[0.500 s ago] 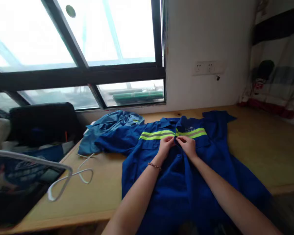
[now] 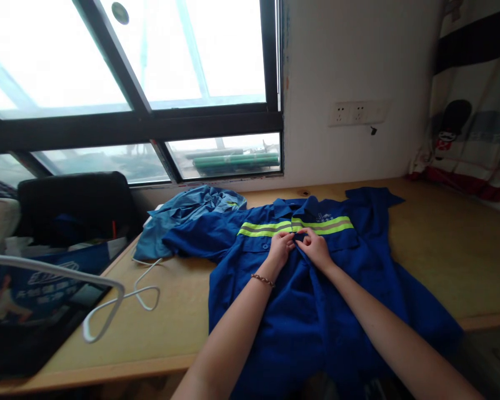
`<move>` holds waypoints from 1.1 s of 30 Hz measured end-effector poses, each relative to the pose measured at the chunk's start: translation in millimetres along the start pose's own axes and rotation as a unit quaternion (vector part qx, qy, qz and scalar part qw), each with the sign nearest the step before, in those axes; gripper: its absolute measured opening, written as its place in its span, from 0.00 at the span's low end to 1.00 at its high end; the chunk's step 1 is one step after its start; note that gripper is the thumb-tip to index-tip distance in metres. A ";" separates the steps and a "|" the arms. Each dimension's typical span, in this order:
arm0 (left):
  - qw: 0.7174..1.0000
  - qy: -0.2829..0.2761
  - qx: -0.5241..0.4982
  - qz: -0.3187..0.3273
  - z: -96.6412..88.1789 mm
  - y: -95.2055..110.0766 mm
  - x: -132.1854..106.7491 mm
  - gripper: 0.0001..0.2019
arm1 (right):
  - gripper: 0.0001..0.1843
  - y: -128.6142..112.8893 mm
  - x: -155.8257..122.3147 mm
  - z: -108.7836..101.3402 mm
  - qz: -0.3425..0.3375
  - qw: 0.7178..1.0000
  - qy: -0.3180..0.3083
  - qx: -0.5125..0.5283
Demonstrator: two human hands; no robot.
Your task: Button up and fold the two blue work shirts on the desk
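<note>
- Stripe halves on the shirt (image 2: 291, 311) now meet just left of where they met half a second ago, and the raised front edge between the hands has settled flatter; the hands have barely shifted.
- The shirt, dark blue, lies front up on the table (image 2: 166, 328), collar (image 2: 294, 208) toward the window and lower part toward the person.
- A yellow-green stripe (image 2: 331, 225) with a grey middle band crosses its chest, just beyond the fingertips; a button (image 2: 265, 246) shows left of the hands.
- Left hand (image 2: 280, 247): narrow grip, fingertips pinching the shirt's front edge; a bracelet (image 2: 262, 280) circles the wrist.
- Right hand (image 2: 315, 249): thumb and forefinger curved into a narrow grip on the same edge, close beside the left fingertips.
- Light blue cloth (image 2: 183, 214) lies crumpled by the shirt's left sleeve, partly under it.
- White cord (image 2: 54, 267) loops over the table's left part.
- Beyond the table's left edge is a printed bag (image 2: 54, 289).
- Behind stand the window (image 2: 191, 61) and a wall with sockets (image 2: 350, 113).
- At the right, a curtain (image 2: 479, 122) hangs down to the table.
</note>
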State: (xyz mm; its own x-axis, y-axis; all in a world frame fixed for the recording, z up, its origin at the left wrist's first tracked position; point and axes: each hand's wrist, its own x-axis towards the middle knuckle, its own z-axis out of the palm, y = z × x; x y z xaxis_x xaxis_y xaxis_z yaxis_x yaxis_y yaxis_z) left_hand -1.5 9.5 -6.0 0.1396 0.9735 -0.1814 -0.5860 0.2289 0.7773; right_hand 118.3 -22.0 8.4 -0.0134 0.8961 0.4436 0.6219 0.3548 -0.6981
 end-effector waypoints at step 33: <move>0.993 -0.074 0.018 0.087 1.4 0.5 -7.4 0.23 | 0.16 10.4 7.3 -4.4 0.009 0.995 0.037 0.097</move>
State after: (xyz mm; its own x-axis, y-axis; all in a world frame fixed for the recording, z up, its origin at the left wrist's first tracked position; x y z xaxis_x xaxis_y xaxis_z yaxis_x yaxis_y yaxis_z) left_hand -1.7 2.4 -3.4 0.1554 0.9867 0.0468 -0.5835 0.0534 0.8104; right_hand 128.1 -12.8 6.9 0.0579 0.8833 0.4652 0.4589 0.3903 -0.7982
